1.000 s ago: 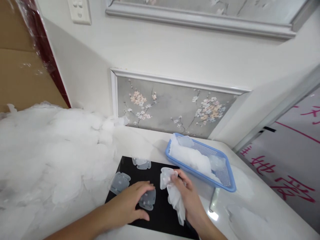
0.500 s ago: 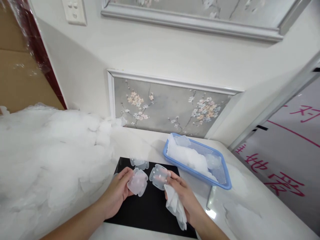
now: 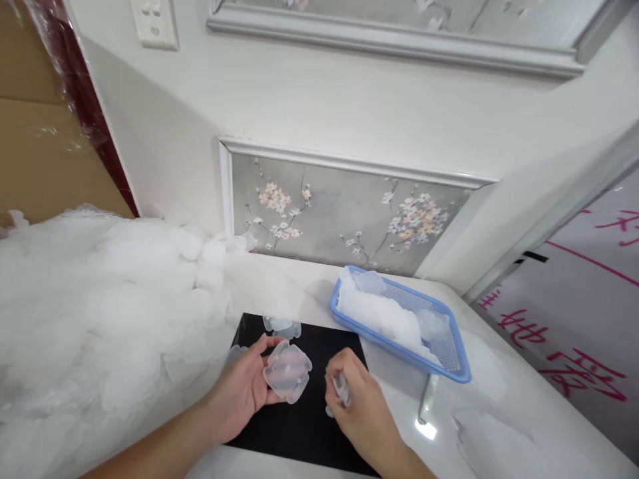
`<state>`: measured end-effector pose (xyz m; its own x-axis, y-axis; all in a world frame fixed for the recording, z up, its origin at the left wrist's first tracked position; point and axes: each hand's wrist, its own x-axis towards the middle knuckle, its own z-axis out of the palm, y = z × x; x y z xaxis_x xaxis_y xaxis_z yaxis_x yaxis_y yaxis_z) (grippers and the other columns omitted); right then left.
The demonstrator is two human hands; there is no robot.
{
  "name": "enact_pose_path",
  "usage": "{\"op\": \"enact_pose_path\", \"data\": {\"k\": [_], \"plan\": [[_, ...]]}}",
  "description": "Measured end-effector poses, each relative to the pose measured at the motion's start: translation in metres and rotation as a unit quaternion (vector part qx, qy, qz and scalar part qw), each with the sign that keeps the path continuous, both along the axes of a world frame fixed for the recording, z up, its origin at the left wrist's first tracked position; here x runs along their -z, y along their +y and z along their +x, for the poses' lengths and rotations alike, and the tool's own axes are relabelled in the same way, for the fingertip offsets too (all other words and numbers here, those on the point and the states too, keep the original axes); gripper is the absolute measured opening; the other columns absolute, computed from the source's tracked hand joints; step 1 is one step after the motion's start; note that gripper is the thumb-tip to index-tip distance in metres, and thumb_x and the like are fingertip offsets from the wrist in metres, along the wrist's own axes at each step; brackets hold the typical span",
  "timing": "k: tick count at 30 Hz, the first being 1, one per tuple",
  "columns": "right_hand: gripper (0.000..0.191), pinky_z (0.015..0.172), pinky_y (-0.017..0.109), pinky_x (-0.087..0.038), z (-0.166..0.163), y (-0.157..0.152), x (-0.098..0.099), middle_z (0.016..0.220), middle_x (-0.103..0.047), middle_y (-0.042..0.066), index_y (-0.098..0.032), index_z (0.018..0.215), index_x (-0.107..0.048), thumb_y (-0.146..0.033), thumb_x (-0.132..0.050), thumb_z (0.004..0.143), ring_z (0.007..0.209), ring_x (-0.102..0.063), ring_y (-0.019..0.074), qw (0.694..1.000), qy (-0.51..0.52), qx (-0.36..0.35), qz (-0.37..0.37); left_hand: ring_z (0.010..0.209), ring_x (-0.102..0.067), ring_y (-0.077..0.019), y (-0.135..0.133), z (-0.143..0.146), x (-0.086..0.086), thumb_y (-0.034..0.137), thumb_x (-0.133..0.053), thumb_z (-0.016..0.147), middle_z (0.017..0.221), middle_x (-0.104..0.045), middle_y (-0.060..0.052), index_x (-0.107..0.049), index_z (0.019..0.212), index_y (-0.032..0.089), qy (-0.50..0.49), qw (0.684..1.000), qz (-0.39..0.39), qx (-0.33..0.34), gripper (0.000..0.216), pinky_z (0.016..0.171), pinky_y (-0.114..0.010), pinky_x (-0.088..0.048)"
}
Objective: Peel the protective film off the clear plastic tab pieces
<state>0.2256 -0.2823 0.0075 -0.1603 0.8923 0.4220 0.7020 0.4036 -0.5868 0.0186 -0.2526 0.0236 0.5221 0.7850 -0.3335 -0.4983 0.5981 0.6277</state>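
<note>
Head view: left fingers [image 3: 261, 344] grip translucent piece [image 3: 288, 370] at left edge; right fingers [image 3: 345, 361] curled round clear pieces [image 3: 342, 389].

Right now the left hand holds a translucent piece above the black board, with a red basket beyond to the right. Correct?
Wrong colour: the head view shows a blue basket. The rest stands.

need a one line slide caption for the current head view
Left hand holds a translucent piece over a black sheet while the right hand grips more pieces, a blue basket beyond.
</note>
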Motion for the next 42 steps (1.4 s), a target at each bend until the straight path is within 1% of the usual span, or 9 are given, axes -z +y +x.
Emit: {"op": "enact_pose_path", "data": {"k": [2, 4, 9, 13, 18, 28, 37, 40, 42], "plan": [[0.029, 0.064, 0.028, -0.053, -0.0031, -0.0014, 0.0013, 0.093, -0.055, 0.005, -0.022, 0.1, -0.053, -0.006, -0.039, 0.08, 0.072, -0.061, 0.0158, 0.999, -0.035, -0.031, 0.018, 0.1, -0.063, -0.0264, -0.0007, 0.0003, -0.0003, 0.048, -0.048, 0.092, 0.104, -0.065, -0.011, -0.054, 0.108, 0.015, -0.008, 1.0, 0.007, 0.007, 0.037, 0.089, -0.047, -0.048], [0.037, 0.066, 0.028, -0.055, -0.0057, -0.002, 0.0018, 0.101, -0.055, 0.007, -0.024, 0.112, -0.052, -0.006, -0.037, 0.083, 0.076, -0.064, 0.0161, 0.997, -0.052, -0.046, 0.027, 0.104, -0.062, -0.028, -0.0013, 0.0003, -0.0004, 0.05, -0.048, 0.091, 0.106, -0.065, -0.012, -0.054, 0.11, 0.015, -0.014, 1.0, 0.013, 0.011, 0.04, 0.091, -0.049, -0.047], [0.037, 0.069, 0.029, -0.058, -0.0066, -0.0026, 0.0014, 0.102, -0.055, 0.008, -0.025, 0.114, -0.051, -0.007, -0.041, 0.083, 0.086, -0.066, 0.0188, 0.998, -0.042, -0.029, 0.034, 0.105, -0.062, -0.0285, -0.0013, 0.0002, -0.001, 0.047, -0.048, 0.092, 0.107, -0.065, -0.013, -0.052, 0.111, 0.015, -0.018, 1.0, 0.016, 0.011, 0.038, 0.093, -0.05, -0.046], [0.038, 0.066, 0.031, -0.06, -0.0042, -0.0035, 0.0029, 0.102, -0.055, 0.009, -0.024, 0.117, -0.051, -0.01, -0.047, 0.083, 0.081, -0.066, 0.0197, 0.996, -0.063, -0.046, 0.038, 0.103, -0.062, -0.0262, -0.0011, 0.0, -0.0004, 0.048, -0.044, 0.093, 0.108, -0.065, -0.013, -0.051, 0.113, 0.016, -0.018, 0.999, 0.024, 0.017, 0.039, 0.092, -0.048, -0.047], [0.036, 0.066, 0.033, -0.061, -0.0039, -0.0034, 0.0057, 0.106, -0.055, 0.012, -0.022, 0.121, -0.05, -0.012, -0.048, 0.086, 0.076, -0.066, 0.0192, 0.991, -0.085, -0.076, 0.073, 0.101, -0.062, -0.0247, -0.0022, -0.0007, 0.0008, 0.049, -0.043, 0.094, 0.111, -0.064, -0.014, -0.05, 0.113, 0.016, -0.005, 0.999, 0.025, 0.026, 0.039, 0.09, -0.047, -0.048], [0.037, 0.058, 0.03, -0.059, -0.0074, -0.0049, 0.005, 0.112, -0.058, 0.014, -0.02, 0.121, -0.05, -0.01, -0.044, 0.086, 0.073, -0.067, 0.0187, 0.983, -0.12, -0.081, 0.117, 0.097, -0.062, -0.0239, -0.0023, -0.0003, 0.0039, 0.049, -0.044, 0.093, 0.109, -0.063, -0.013, -0.052, 0.113, 0.016, -0.014, 0.999, 0.017, 0.037, 0.04, 0.093, -0.05, -0.046], [0.032, 0.051, 0.027, -0.053, -0.0084, -0.0046, 0.0011, 0.109, -0.061, 0.013, -0.02, 0.107, -0.061, -0.006, -0.044, 0.083, 0.06, -0.059, 0.014, 0.978, -0.131, -0.089, 0.139, 0.095, -0.063, -0.0238, -0.0055, 0.002, -0.0015, 0.052, -0.042, 0.093, 0.103, -0.065, -0.012, -0.054, 0.114, 0.016, -0.009, 0.999, 0.026, 0.046, 0.043, 0.095, -0.051, -0.044], [0.025, 0.058, 0.028, -0.054, -0.009, -0.0074, -0.0002, 0.113, -0.063, 0.013, -0.021, 0.096, -0.065, -0.009, -0.046, 0.085, 0.066, -0.062, 0.0155, 0.985, -0.083, -0.109, 0.108, 0.095, -0.062, -0.0247, -0.0033, 0.001, 0.0, 0.056, -0.041, 0.091, 0.106, -0.065, -0.012, -0.054, 0.114, 0.018, 0.008, 0.997, 0.044, 0.059, 0.046, 0.091, -0.048, -0.045], [0.018, 0.067, 0.03, -0.054, -0.0102, -0.0088, -0.0013, 0.104, -0.068, 0.01, -0.021, 0.089, -0.066, -0.017, -0.048, 0.088, 0.073, -0.065, 0.0176, 0.994, 0.014, -0.105, 0.015, 0.097, -0.061, -0.0257, 0.001, -0.0042, 0.0015, 0.057, -0.043, 0.09, 0.109, -0.065, -0.011, -0.055, 0.115, 0.021, 0.084, 0.989, 0.096, 0.071, 0.046, 0.088, -0.044, -0.045]]}}
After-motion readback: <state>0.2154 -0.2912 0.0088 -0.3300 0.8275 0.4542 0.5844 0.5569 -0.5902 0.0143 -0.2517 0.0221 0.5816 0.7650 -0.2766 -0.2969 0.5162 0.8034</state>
